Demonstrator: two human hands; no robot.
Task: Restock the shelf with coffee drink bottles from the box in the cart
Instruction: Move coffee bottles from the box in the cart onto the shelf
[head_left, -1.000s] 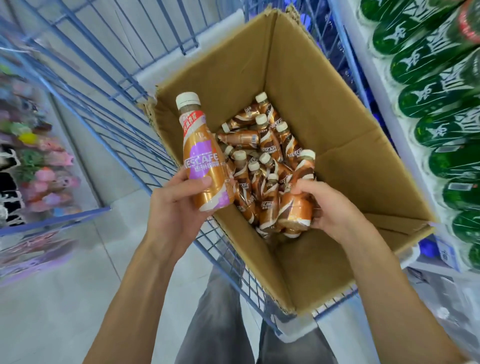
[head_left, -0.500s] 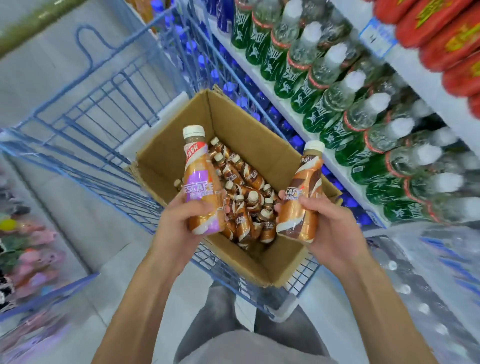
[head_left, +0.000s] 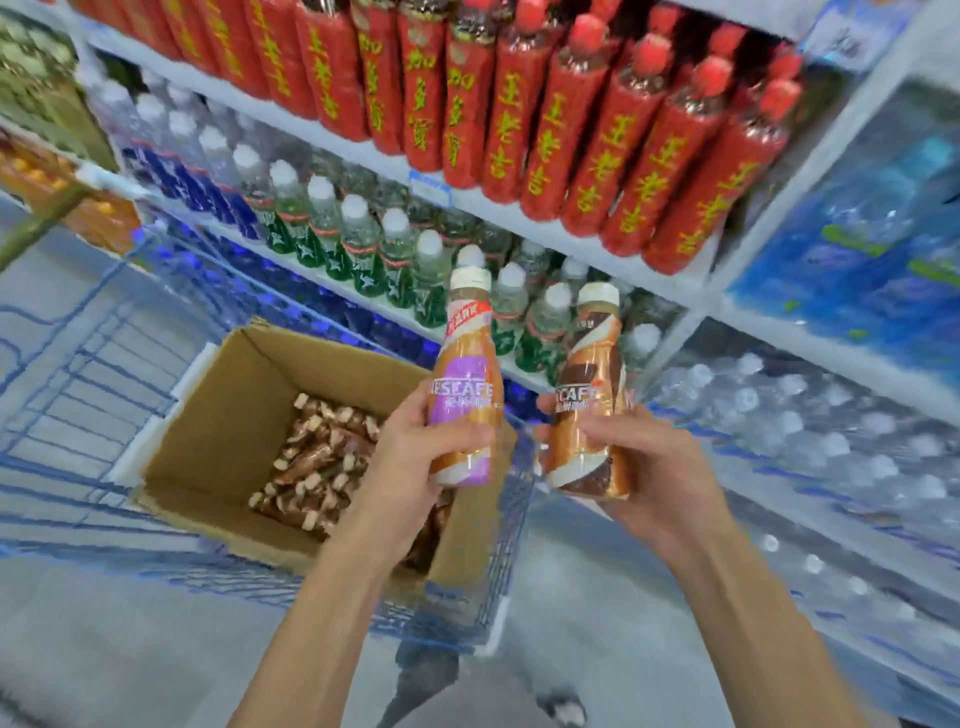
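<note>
My left hand (head_left: 415, 457) grips a coffee drink bottle with a purple label (head_left: 466, 379), held upright. My right hand (head_left: 639, 467) grips a second coffee bottle with a brown swirl label (head_left: 589, 395), also upright and close beside the first. Both bottles are raised in front of the shelf (head_left: 467, 200), above the right end of the open cardboard box (head_left: 208, 441). The box sits in the blue wire cart (head_left: 78, 364) and holds several more coffee bottles (head_left: 322, 457) lying in a heap.
The shelf carries red tea bottles (head_left: 571, 114) on top, green-labelled clear bottles (head_left: 363, 244) and blue-labelled bottles (head_left: 171, 171) below. Packs of water bottles (head_left: 810, 431) fill the lower right. Grey floor lies below the cart. The picture is blurred by motion.
My right hand took a brown-label bottle out of the box. Both hands rose with their bottles toward the shelf, and my view swung up from the box to the shelves.
</note>
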